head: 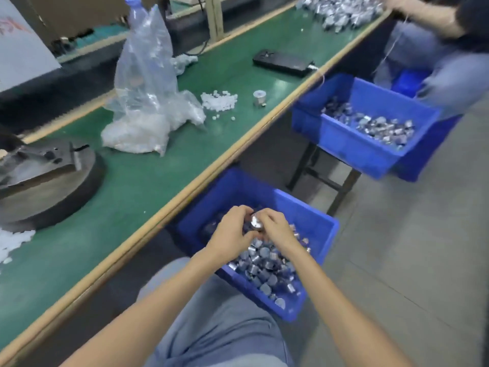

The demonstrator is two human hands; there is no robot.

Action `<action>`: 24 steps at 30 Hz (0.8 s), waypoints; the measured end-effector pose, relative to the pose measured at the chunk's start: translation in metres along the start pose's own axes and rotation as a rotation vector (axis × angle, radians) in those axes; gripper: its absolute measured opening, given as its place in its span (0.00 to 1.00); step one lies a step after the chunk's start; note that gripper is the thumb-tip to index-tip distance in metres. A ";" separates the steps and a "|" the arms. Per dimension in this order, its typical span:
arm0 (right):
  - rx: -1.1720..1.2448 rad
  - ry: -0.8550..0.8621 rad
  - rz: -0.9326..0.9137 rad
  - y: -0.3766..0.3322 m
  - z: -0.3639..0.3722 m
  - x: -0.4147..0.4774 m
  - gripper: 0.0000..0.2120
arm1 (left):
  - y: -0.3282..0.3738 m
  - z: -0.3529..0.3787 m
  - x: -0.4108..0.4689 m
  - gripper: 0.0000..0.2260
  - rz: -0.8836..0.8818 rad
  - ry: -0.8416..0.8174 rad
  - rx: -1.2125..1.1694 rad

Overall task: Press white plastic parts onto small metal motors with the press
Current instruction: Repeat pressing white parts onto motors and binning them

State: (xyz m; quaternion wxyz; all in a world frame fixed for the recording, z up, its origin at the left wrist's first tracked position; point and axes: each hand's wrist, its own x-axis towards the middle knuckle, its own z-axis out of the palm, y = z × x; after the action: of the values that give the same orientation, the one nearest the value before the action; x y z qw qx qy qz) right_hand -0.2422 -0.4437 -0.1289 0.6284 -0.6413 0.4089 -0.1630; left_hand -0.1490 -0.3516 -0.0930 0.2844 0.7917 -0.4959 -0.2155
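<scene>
Head view: the left hand (230,231) and right hand (276,227) meet over the near blue bin (326,229). Their fingers curl together around a small motor (254,221), a short silver cylinder with a shiny round face. More motors (264,258) of the same kind are heaped in the bin beneath. On the green bench (148,186) lie a pile of white plastic parts (219,101) and the dark round base of the press (45,178).

A long workbench (148,186), green-topped with a pale wooden edge, runs from seven o'clock up to one. Grey floor (412,247) fills three to five. A dark stool (326,181) stands at three, a wooden post (214,17) at twelve. Light glints off the green top.
</scene>
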 end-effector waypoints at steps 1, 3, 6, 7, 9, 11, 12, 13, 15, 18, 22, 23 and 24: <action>-0.048 0.010 0.040 0.014 -0.004 0.002 0.11 | -0.001 0.006 0.001 0.17 -0.005 -0.042 0.038; -0.187 0.022 0.113 0.041 -0.009 0.007 0.14 | -0.002 0.012 0.003 0.17 -0.022 -0.098 0.097; -0.370 0.014 0.196 0.073 -0.012 0.013 0.16 | 0.000 0.016 0.006 0.16 -0.064 -0.123 0.111; -0.385 0.013 0.215 0.079 -0.012 0.014 0.15 | 0.001 0.016 0.006 0.15 -0.074 -0.127 0.109; -0.358 0.049 0.225 0.084 -0.013 0.017 0.15 | 0.002 0.015 0.007 0.13 -0.084 -0.136 0.109; -0.306 0.122 0.200 0.081 -0.014 0.020 0.15 | 0.002 0.012 0.007 0.09 -0.081 -0.128 0.107; -0.289 0.162 0.177 0.076 -0.014 0.022 0.15 | 0.002 0.009 0.007 0.07 -0.075 -0.118 0.106; -0.272 0.195 0.150 0.069 -0.014 0.023 0.15 | 0.002 0.006 0.007 0.06 -0.067 -0.105 0.104; -0.240 0.233 0.087 0.053 -0.011 0.026 0.15 | 0.002 -0.003 0.007 0.05 -0.055 -0.072 0.100; -0.180 0.229 -0.018 0.019 -0.005 0.029 0.15 | 0.002 -0.016 0.005 0.04 -0.050 -0.014 0.099; -0.132 0.203 -0.222 -0.042 0.016 0.030 0.17 | 0.001 -0.041 0.000 0.05 -0.015 0.081 0.066; -0.126 0.198 -0.282 -0.058 0.023 0.029 0.16 | 0.002 -0.049 -0.001 0.06 0.002 0.117 0.053; -0.124 0.193 -0.336 -0.073 0.030 0.027 0.16 | 0.003 -0.059 -0.002 0.06 0.018 0.163 0.037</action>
State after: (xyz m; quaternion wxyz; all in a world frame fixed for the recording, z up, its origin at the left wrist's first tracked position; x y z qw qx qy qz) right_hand -0.1803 -0.4526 -0.0733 0.5095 -0.7195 0.3637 -0.3007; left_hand -0.1151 -0.3368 -0.0464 0.3113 0.8071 -0.4822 -0.1386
